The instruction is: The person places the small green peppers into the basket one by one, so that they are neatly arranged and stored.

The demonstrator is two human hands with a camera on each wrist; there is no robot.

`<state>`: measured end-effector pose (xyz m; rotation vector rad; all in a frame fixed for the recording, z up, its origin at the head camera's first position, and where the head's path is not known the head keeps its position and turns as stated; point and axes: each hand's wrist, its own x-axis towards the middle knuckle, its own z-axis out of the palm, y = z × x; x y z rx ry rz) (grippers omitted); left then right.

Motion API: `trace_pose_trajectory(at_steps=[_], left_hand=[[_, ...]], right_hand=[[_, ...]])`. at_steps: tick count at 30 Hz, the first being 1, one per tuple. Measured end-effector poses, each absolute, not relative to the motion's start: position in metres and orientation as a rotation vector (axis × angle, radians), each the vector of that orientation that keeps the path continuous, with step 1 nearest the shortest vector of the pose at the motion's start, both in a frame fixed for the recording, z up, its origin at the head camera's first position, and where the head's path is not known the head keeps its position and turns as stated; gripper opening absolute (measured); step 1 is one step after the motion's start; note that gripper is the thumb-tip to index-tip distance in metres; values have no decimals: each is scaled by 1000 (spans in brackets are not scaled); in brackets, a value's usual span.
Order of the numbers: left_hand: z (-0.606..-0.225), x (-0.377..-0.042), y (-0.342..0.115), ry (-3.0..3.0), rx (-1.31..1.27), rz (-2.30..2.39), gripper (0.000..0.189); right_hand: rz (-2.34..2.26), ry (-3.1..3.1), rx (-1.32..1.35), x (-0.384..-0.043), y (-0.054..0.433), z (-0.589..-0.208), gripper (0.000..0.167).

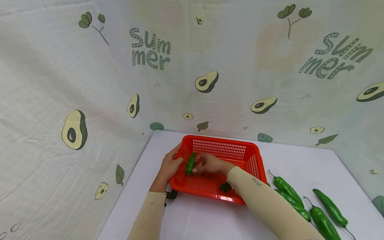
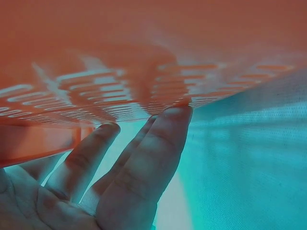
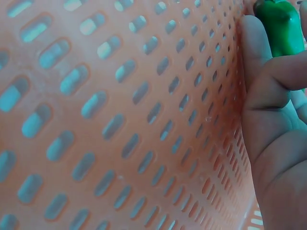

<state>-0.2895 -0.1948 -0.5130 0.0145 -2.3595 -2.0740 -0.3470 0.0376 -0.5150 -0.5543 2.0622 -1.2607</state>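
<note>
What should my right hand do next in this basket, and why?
Probably release the green pepper: your right hand holds it inside the red basket near the left wall, your left hand is at the rim, and more peppers lie outside, to the right.

The basket (image 1: 207,193) sits on the table (image 1: 294,157), a pepper (image 1: 190,164) inside at nine o'clock; outside, four o'clock, lie loose peppers (image 1: 331,208).

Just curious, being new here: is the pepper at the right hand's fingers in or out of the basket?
In: the head view shows the pepper within the walls of the basket, beside the right hand.
</note>
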Motion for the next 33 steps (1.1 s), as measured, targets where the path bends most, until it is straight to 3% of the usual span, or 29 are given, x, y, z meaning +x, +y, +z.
trace_pose_trajectory(at_steps=[20,33], left_hand=[[-514,-290,-190,-2328,19,-2127,67],[-511,-291,-192,-2314,69,-2120,67]], right_hand=[[-1224,2085,-566,-346,44,-509,46],[-1135,2181,-554,-346,46,-495,55]])
